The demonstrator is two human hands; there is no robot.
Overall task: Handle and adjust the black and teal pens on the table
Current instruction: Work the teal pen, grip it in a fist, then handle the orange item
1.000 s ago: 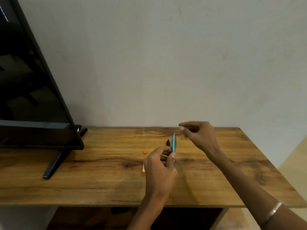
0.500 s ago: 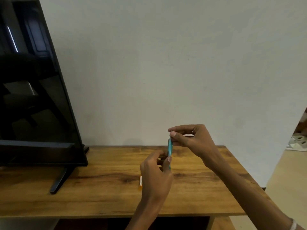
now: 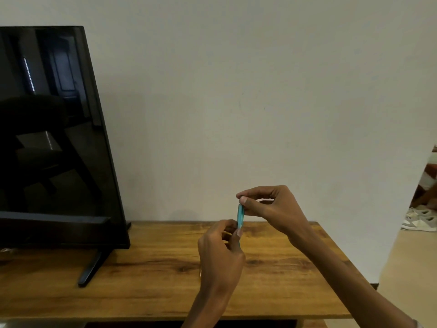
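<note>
Just right of the frame's centre, above the worktop [image 3: 146,268], the teal pen [image 3: 240,217] is being held upright, its lower end gripped by the left hand [image 3: 221,254] and its top pinched by the right hand [image 3: 269,207]. Handling is judged under way; the black pen is not being seen, so its adjusting seemingly remains.

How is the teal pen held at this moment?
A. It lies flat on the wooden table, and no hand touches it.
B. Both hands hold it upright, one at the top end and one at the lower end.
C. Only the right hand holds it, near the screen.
B: the teal pen stands upright above the table, with the right hand pinching its top and the left hand holding its lower end.
</note>
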